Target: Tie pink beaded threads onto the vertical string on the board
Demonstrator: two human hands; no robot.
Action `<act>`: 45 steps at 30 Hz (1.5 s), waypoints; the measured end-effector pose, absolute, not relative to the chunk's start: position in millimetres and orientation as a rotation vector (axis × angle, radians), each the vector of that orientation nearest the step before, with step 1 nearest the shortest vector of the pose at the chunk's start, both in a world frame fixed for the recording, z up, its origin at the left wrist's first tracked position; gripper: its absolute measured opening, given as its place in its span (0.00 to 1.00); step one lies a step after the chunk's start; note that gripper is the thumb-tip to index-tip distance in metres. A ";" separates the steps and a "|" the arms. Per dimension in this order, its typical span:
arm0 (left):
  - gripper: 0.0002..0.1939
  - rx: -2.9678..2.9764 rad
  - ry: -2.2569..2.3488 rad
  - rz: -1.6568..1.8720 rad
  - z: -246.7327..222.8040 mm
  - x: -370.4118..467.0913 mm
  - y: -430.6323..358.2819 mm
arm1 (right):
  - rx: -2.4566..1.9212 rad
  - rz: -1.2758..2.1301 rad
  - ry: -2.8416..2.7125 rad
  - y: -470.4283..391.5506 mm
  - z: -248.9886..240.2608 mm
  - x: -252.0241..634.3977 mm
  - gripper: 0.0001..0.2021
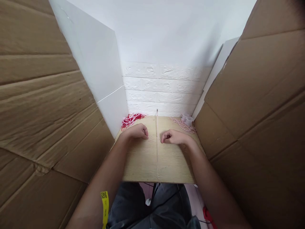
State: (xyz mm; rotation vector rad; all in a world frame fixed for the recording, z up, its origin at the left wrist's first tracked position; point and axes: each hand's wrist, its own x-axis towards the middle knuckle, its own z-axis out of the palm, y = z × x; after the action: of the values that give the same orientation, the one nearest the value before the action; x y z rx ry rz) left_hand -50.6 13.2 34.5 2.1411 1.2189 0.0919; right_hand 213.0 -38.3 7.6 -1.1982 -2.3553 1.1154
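A thin pale pink cord (157, 159) runs straight down the middle of the wooden board, from a small dark nail (157, 110) at the back to the front edge, where its loose ends hang over. The upper stretch looks thicker, as if knotted or braided. My left hand (140, 131) is closed in a pinch just left of the cord, on a fine strand. To the right of the cord, my right hand (173, 136) is also closed in a pinch, at a strand end beside it. Faint strands (153, 139) cross between the two hands; their exact path is too fine to follow.
Red and white cords (132, 120) lie bundled at the back left. Pale pink cords (184, 125) and small translucent cups (189, 120) sit at the back right. Tall cardboard panels (47, 95) (257, 86) flank the wooden board (140, 165); a white brick-pattern wall (164, 86) stands behind.
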 end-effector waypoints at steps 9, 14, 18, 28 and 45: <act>0.11 2.149 1.205 0.102 30.9 -52.0 17.7 | -1.282 1.169 -2.278 -38.6 11.2 218.9 0.09; 0.12 2.127 1.196 0.110 30.1 -52.4 18.1 | -1.539 1.036 -2.222 -41.8 13.5 217.8 0.04; 0.12 2.119 1.212 0.087 28.6 -53.4 19.5 | -1.847 0.851 -2.190 -43.2 15.4 220.7 0.10; 0.13 2.131 1.119 0.127 37.6 -51.0 11.5 | -1.873 0.693 -2.043 -43.4 17.6 218.4 0.12; 0.11 2.228 1.000 -0.057 42.1 -35.6 -2.8 | -1.484 1.164 -2.171 -43.6 10.2 201.0 0.07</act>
State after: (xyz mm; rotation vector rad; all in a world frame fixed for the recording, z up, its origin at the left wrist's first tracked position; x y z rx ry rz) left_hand -35.6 -2.8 42.1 2.2281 1.0002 -0.0566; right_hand 201.0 -43.6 10.2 -1.4841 -2.1706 1.1641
